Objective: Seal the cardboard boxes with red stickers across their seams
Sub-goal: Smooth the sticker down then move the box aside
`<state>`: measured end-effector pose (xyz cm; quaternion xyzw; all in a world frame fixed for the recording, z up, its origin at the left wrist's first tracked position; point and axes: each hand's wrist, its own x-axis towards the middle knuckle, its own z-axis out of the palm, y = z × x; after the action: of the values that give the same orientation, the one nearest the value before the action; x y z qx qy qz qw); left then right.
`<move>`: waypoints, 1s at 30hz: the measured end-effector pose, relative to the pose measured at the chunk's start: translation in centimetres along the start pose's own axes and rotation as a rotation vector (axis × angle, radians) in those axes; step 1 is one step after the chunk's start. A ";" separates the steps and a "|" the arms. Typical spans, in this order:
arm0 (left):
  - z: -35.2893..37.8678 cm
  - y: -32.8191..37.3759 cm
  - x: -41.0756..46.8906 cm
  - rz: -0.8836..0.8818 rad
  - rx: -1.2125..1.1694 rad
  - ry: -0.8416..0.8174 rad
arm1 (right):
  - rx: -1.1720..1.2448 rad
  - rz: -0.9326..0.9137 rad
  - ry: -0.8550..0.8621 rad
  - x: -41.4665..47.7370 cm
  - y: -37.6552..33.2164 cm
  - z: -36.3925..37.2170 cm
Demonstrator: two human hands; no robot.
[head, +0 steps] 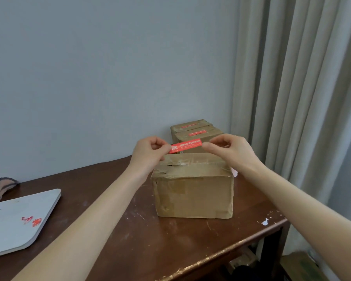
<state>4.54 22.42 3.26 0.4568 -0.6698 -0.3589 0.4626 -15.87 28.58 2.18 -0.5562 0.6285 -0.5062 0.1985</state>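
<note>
Left hand (150, 151), right hand (229, 151) pinch sticker (185, 146) ends, taut above box (193, 191). Lower level, centre across seam (178, 164), press middle outward. Sealed boxes (197, 132) at 12 o'clock.

Arms outstretched, our left hand (150, 152) and right hand (230, 149) each pinch one end of a red paper sticker (185, 146).
</note>
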 end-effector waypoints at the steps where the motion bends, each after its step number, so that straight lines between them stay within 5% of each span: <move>1: 0.2 0.3 0.2 0.006 0.002 -0.020 | 0.013 0.047 -0.067 0.3 -0.5 0.0; 11: 1.7 0.6 1.5 -0.045 0.044 -0.128 | -0.004 0.201 -0.234 2.1 -1.5 -0.3; 21: 3.5 -0.5 1.9 0.005 0.510 -0.173 | -0.432 0.131 -0.207 2.6 -0.1 0.5; 30: 3.4 -1.2 2.0 -0.002 0.591 -0.160 | -0.590 0.144 -0.201 3.2 0.3 0.8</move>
<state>1.36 20.35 1.74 0.5426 -0.7789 -0.1837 0.2551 -16.32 25.34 2.59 -0.5909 0.7633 -0.2293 0.1251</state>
